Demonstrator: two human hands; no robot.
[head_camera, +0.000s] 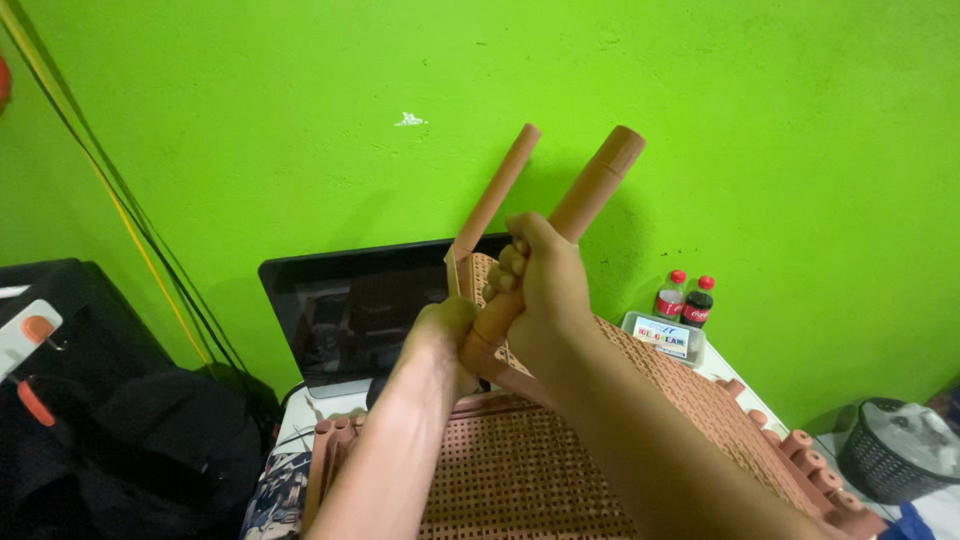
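Bright green wall (760, 110) fills the background, with a dark laptop screen (350, 310) leaning at its foot and two small red-capped bottles (685, 297) to the right beside a small printed box (664, 338). On the table (300, 415) lie terracotta-brown perforated plastic panels (540, 470), flat grids of small holes edged with rows of short round sockets (810, 465). The right hand (545, 290) has its grip wrapped tight around a thick brown plastic tube (590, 195), which stands tilted up and to the right in front of the wall, its top stepped to a narrower collar. The left hand (445, 335) is closed low around the joint where that tube meets a panel corner; what its fingers pinch is hidden. A second, thinner tube (497, 188) rises from the same corner, leaning apart from the first so the two form a V. The plastic looks smooth, matte and rigid. Judging from the splay, the risk lies in the thick tube sitting crooked in its socket: a push at that angle could jam it, crack the socket rim, or let it pop free toward the screen just behind. A dark bag (120, 440) sits to the left, a black basket (900, 445) at lower right.
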